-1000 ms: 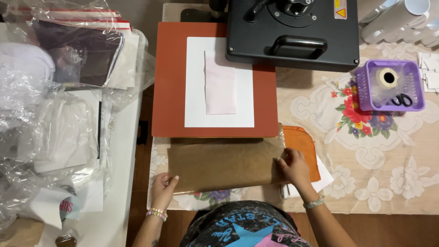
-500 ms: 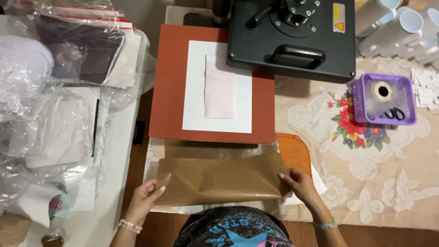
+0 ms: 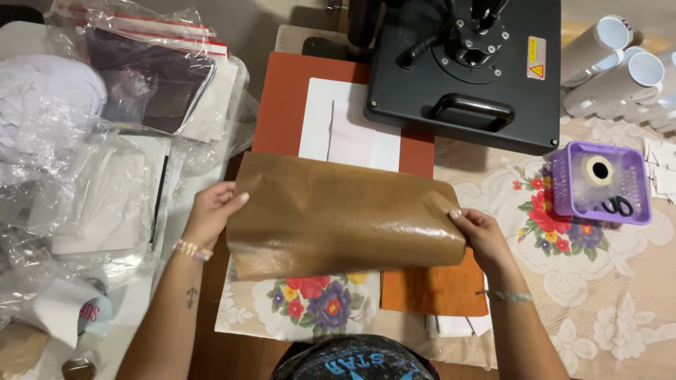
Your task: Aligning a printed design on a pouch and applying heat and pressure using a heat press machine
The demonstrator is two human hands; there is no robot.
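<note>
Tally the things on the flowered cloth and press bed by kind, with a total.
Brown sheet, held in both hands: 1
Red press pad: 1
White paper: 1
Black heat press: 1
Purple basket: 1
Tape roll: 1
Scissors: 1
White tubes: at least 3
Orange sheet: 1
Total: at least 11

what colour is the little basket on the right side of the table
Purple, a light lilac shade, seen clearly in the head view: the basket.

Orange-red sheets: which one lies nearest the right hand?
The small orange sheet below the brown paper, right beside the right hand; the big red-orange mat lies farther up, under the press.
</note>
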